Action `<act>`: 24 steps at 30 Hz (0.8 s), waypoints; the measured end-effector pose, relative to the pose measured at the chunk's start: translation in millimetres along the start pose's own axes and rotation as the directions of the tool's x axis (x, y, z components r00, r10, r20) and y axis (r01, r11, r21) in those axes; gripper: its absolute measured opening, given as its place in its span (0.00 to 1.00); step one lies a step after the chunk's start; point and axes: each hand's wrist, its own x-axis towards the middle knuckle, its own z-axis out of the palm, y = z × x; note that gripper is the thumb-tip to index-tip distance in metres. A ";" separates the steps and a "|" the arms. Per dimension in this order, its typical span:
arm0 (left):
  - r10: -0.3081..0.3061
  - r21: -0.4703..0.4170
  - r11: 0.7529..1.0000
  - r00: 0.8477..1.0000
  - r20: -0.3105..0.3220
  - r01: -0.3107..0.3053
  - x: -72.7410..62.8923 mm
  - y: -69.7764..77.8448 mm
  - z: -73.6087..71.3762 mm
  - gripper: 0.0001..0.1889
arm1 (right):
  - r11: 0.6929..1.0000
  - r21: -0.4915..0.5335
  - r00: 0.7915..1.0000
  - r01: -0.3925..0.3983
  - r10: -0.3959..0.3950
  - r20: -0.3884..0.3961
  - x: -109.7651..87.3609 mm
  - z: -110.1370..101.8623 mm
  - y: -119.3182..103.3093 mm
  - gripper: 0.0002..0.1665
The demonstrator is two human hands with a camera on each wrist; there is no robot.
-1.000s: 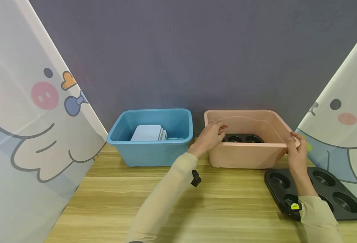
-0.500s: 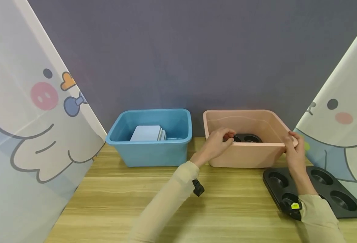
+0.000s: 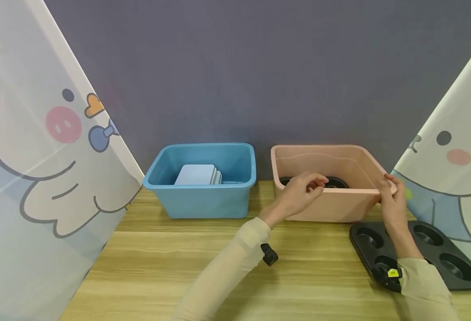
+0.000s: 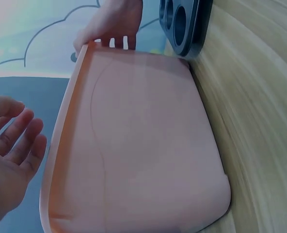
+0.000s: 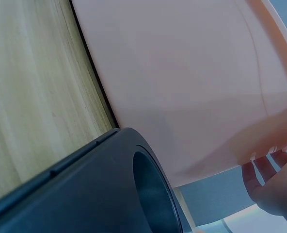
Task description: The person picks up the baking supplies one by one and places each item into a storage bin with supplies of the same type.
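A pink plastic bin (image 3: 319, 209) stands at the right of the table. My right hand (image 3: 393, 200) grips its right rim, thumb on the near corner; the right wrist view shows those fingertips (image 5: 252, 177) against the bin's outside wall. My left hand (image 3: 301, 194) is over the near rim with loosely bent fingers, holding nothing; in the left wrist view the hand (image 4: 12, 155) shows a gap between it and the bin rim. Inside the bin lies a dark muffin pan (image 3: 337, 182), partly hidden by the near wall and my left hand.
Under my right forearm, a second black muffin pan (image 3: 457, 267) lies on the wooden table (image 3: 147, 276). To the left, a blue bin (image 3: 207, 203) holds several white flat boxes or slabs (image 3: 195, 174). A grey wall (image 3: 235, 80) rises behind both bins.
My left hand has moved right along the pink bin's near side, from the left end toward the middle. My right hand has kept its grip on the rim.
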 end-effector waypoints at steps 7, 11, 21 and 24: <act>-0.001 0.004 1.000 0.999 0.051 0.001 -2.7 3.3 10.5 0.14 | 0.999 0.042 1.000 0.006 -0.006 0.000 -0.2 -1.6 0.3 0.17; 0.001 0.014 1.000 0.998 0.056 -0.002 -3.2 3.4 16.3 0.13 | 1.000 0.023 1.000 0.005 -0.005 -0.009 0.1 -1.0 -0.3 0.17; -0.036 0.019 0.999 0.996 0.075 0.035 -7.3 -0.7 33.6 0.13 | 0.999 -0.043 1.000 -0.007 0.007 0.001 0.5 -1.1 -1.2 0.18; -0.045 0.014 0.999 0.996 0.077 0.044 -8.5 -2.7 41.1 0.13 | 1.000 -0.028 1.000 -0.005 0.005 -0.004 0.0 -1.0 -1.8 0.17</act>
